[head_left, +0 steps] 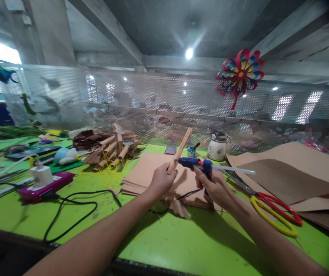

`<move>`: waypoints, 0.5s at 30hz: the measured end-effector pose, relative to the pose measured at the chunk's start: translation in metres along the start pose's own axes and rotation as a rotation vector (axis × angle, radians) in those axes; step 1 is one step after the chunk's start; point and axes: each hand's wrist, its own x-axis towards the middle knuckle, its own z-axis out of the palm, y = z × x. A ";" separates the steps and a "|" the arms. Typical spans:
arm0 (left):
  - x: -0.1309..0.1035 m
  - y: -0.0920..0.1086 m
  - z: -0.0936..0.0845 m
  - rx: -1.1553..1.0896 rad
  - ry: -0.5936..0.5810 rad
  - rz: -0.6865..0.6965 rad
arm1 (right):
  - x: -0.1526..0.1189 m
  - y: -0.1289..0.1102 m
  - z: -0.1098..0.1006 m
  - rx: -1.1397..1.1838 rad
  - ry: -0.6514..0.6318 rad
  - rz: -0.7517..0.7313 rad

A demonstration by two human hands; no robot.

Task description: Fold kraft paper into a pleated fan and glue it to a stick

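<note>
My left hand (163, 178) is closed around a folded strip of brown kraft paper (184, 143), which points up and away from me. A blue hot glue gun (194, 163) is gripped in my right hand (214, 188), its nozzle tip at the paper strip just above my left fingers. A translucent glue stick (235, 169) juts from the gun's back end. Beneath both hands lies a stack of brown kraft paper sheets (144, 168). Small folded paper pieces (178, 209) rest at the stack's near edge.
Large scissors (279, 214) with red and yellow handles lie at right beside big paper sheets (311, 172). A white jar (217, 147) and a small blue glass bottle (191, 152) stand behind. At left are paper rolls (109, 151), a purple power strip (47, 186) and a black cord (75, 199).
</note>
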 end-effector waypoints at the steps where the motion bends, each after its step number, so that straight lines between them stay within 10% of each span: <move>1: 0.000 -0.001 0.000 -0.001 -0.001 0.002 | 0.000 0.000 0.000 -0.006 0.001 -0.001; 15: -0.001 0.004 -0.001 0.000 -0.019 -0.057 | 0.002 0.009 0.000 0.014 -0.006 -0.012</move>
